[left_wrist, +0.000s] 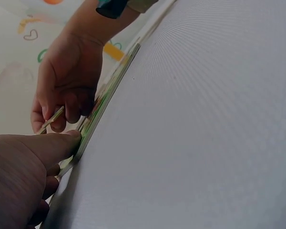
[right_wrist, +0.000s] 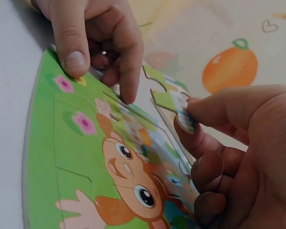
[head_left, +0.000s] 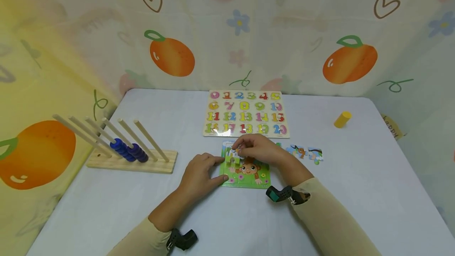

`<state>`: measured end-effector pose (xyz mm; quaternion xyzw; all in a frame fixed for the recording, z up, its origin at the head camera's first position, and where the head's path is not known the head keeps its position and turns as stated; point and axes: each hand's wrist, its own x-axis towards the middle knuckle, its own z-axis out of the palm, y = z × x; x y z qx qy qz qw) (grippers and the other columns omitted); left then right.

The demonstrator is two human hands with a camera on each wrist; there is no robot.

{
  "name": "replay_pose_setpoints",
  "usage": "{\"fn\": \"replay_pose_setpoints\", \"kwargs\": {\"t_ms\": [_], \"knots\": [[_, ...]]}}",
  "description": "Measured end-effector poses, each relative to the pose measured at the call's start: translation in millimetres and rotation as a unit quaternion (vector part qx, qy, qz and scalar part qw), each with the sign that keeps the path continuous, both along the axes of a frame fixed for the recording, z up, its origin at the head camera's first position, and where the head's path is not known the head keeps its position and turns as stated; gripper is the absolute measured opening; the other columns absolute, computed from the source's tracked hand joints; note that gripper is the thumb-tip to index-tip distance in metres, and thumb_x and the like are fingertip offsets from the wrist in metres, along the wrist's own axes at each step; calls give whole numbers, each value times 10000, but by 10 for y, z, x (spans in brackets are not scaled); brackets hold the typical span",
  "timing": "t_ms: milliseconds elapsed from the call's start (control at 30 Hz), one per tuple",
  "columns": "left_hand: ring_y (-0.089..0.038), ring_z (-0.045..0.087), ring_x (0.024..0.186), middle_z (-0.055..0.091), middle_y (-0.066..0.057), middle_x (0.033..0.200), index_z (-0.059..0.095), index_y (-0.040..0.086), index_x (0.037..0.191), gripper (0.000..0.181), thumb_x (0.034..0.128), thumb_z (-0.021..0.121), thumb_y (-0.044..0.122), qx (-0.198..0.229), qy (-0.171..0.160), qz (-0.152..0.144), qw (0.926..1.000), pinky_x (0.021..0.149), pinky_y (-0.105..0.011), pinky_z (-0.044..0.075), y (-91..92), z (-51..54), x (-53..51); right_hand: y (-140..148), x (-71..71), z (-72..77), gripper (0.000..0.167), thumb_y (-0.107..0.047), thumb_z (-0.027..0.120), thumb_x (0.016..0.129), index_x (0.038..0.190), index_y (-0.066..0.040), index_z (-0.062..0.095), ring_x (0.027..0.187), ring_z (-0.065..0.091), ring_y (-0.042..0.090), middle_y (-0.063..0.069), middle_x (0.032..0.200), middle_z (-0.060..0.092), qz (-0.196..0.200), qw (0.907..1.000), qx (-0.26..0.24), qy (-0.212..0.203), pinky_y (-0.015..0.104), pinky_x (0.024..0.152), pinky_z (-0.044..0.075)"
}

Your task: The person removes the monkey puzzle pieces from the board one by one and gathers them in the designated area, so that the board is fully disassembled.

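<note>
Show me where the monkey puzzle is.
In the head view, the monkey puzzle lies centrally below the number board, the left hand at its left edge.

White table (head_left: 373, 161), pale backdrop (head_left: 277, 42) behind it with big cartoon oranges (head_left: 172, 57) and flowers (head_left: 238, 22), kinda yellow on the left.

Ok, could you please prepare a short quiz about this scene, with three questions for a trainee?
1. Which hand pinches a jigsaw piece?
2. True or false: in the head view, the yellow cylinder is to the left of the number puzzle board.
3. How many pegs does the wooden counting stand have? a) four b) six c) nine

Key:
1. The right hand.
2. False; it is to the right.
3. b
</note>
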<state>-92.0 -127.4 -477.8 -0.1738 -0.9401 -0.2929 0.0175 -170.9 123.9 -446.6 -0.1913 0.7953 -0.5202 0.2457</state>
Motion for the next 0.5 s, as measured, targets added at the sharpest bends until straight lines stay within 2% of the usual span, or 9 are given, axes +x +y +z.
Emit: {"fn": "replay_pose_setpoints", "kwargs": {"t_ms": [300, 500], "knots": [[-212, 604, 1034, 702, 2, 1117, 772, 151, 1282, 509, 837, 940, 332, -48, -48, 17, 10000, 868, -405, 495, 7, 11, -1, 79, 10, 28, 182, -124, 700, 1025, 1190, -126, 777, 838, 665, 259, 63, 933, 708, 29, 9999, -95, 96, 364, 778, 565], [-217, 609, 1042, 703, 4, 1101, 770, 142, 1272, 510, 831, 943, 331, -27, -9, 0, 10000, 885, -416, 501, 4, 20, 3, 171, 40, 66, 185, -129, 694, 1037, 1204, -89, 763, 933, 707, 272, 73, 1008, 734, 1, 9996, -277, -6, 406, 861, 593]]}}
